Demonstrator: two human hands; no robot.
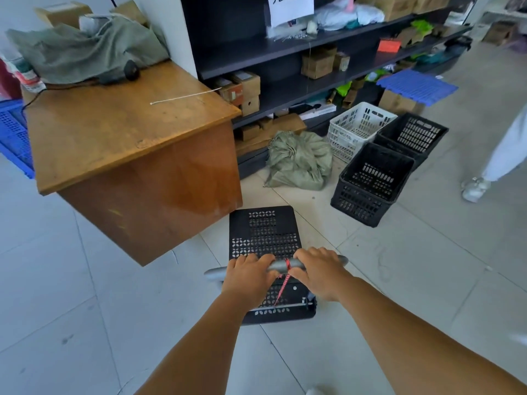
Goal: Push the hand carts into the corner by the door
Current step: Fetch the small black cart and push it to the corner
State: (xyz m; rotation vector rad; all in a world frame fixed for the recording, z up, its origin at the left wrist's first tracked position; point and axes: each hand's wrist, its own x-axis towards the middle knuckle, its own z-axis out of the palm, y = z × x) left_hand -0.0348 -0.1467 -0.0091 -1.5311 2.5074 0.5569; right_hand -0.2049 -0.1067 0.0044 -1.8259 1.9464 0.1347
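A hand cart (263, 232) with a black perforated platform stands on the tiled floor right in front of me, beside the corner of a wooden desk. Its grey tubular handle (278, 265) runs crosswise, with a red cord tied round its middle. My left hand (248, 276) grips the handle left of the cord. My right hand (318, 270) grips it right of the cord. The platform carries no load. No door is in view.
The wooden desk (128, 129) stands close on the left. A green sack (299, 159) lies ahead, with two black crates (373, 181) and a white crate (356, 126) to its right. Dark shelving (285, 52) lines the back. A person's leg (496, 158) is at the right edge.
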